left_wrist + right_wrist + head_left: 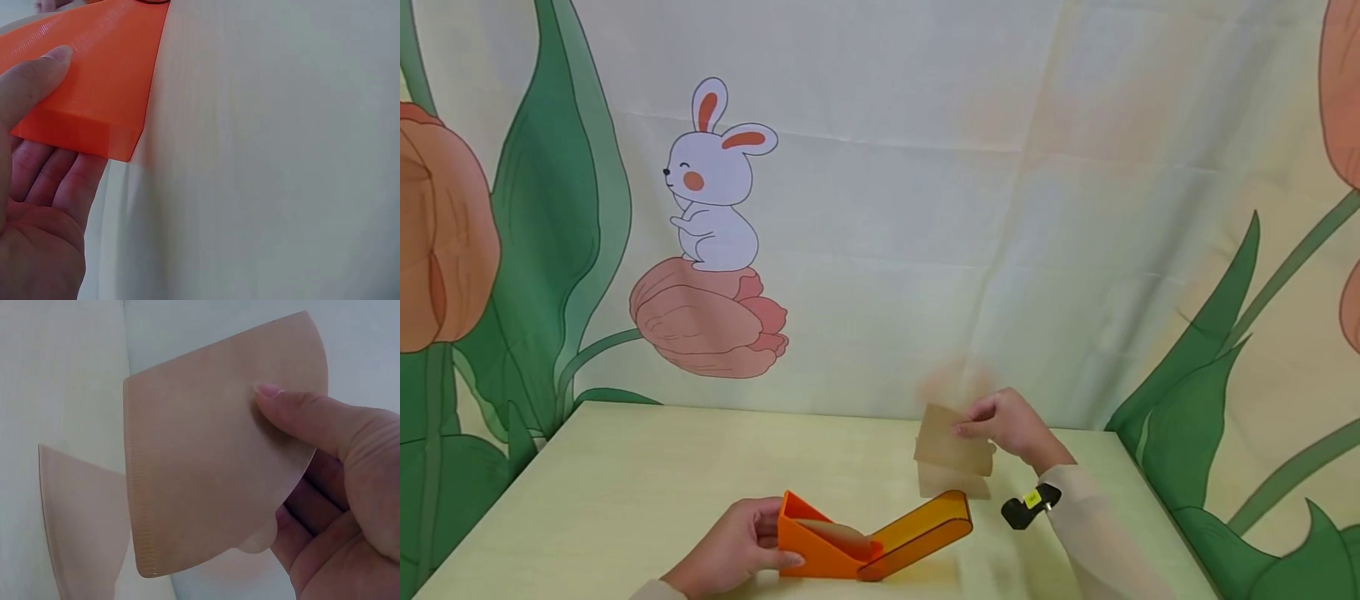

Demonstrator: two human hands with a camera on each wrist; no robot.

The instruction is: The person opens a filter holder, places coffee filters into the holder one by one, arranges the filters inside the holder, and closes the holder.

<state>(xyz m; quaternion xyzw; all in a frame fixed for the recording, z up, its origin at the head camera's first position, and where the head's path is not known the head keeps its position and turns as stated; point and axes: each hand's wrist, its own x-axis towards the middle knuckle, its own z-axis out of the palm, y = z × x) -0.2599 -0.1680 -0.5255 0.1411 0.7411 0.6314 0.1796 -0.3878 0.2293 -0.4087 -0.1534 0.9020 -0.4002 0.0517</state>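
An orange filter holder stands near the front of the table with its see-through amber lid swung out to the right. A brown paper filter shows inside it. My left hand grips the holder's left end, the thumb on its side and the fingers beneath or behind. Farther back, my right hand pinches a brown coffee filter with a crimped seam, thumb on its face. A rounded tab pokes out behind it. Another filter lies on the table, partly hidden.
A black wrist camera with a yellow label sits at the right sleeve. The pale table ends at a hanging cloth printed with a rabbit and tulips.
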